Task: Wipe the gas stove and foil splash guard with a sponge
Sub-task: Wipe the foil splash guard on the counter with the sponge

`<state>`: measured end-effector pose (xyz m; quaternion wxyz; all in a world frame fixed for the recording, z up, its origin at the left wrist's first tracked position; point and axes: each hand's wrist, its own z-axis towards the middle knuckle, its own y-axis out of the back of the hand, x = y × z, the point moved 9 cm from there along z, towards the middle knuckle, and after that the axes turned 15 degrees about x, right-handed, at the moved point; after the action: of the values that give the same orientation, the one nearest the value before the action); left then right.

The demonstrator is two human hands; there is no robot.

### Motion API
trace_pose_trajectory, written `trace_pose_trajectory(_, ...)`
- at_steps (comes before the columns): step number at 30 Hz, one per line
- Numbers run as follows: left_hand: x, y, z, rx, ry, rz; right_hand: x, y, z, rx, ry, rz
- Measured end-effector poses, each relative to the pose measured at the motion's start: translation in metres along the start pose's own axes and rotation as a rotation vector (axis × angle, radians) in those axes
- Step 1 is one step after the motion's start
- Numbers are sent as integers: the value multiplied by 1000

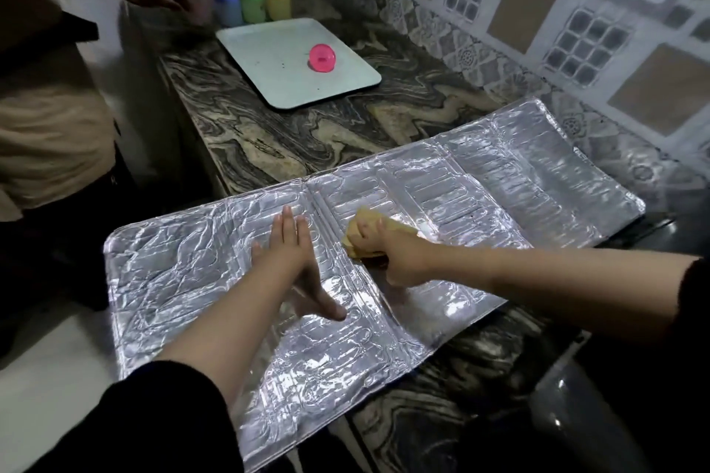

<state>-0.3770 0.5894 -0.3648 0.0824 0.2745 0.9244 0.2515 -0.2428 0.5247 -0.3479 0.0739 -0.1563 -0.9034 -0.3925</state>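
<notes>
Marbled bench [269,142] carrying foil splash guard [499,173], laid flat for wiping. Left hand [286,253] flat, fingers straight, pinning foil against sliding. Right hand [388,246] fingers curled round sponge [369,230], pressed mid-panel.

1 foil guard [230,280], 1 sponge [365,230], 1 tray [269,50], 3 bottles [251,2], 1 pink cap [322,57].

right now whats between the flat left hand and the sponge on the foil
Only bare foil: a raised fold crease of the foil splash guard runs between the left hand and the sponge gripped by the right hand. The head view shows it.
</notes>
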Motion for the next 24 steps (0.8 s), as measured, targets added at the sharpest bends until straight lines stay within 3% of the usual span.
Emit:
trace_pose_trajectory(3,0,0,0,-13,-1,-13,9,-17,-15,85,164,-189)
trace_pose_trajectory(6,0,-1,2,-26,-18,-21,-9,-13,-27,93,210,-180)
trace_pose_trajectory(14,1,-3,6,-30,-48,-28,-84,29,-33,-2,-132,-191)
trace_pose_trajectory(18,1,-4,3,-39,-44,-36,-139,47,-47,-39,-466,-244)
trace_pose_trajectory(21,1,-4,0,-37,-34,-29,-133,45,-50,5,-612,-206)
trace_pose_trajectory(24,1,-3,-2,-41,-28,-21,-116,43,-48,-16,-616,-153)
